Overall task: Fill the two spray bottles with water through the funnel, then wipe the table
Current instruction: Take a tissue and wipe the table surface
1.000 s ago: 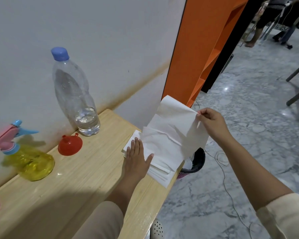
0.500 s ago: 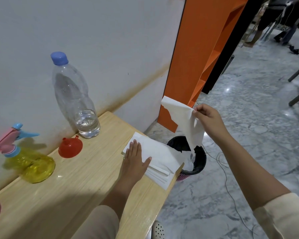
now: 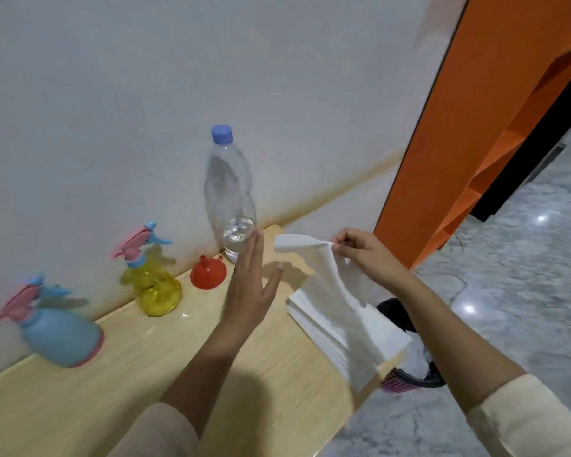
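Note:
On the wooden table (image 3: 119,384) along the wall stand a blue spray bottle (image 3: 58,334), a yellow spray bottle (image 3: 155,288), a red funnel (image 3: 208,273) lying mouth down, and a clear water bottle (image 3: 229,196) with a blue cap and a little water. A stack of white tissues (image 3: 337,338) lies at the table's right end. My right hand (image 3: 363,253) pinches one tissue sheet (image 3: 323,265) above the stack. My left hand (image 3: 253,288) is raised above the table, flat and empty, left of that sheet.
A black waste bin (image 3: 409,367) with a pink base and crumpled paper sits on the marble floor just beyond the table's right end. An orange panel (image 3: 475,127) stands behind it. The white wall runs along the table's far edge.
My left hand has lifted off the tissue stack. My right hand has carried the pulled sheet from over the bin back toward the table. The view has swung left, showing the blue spray bottle.

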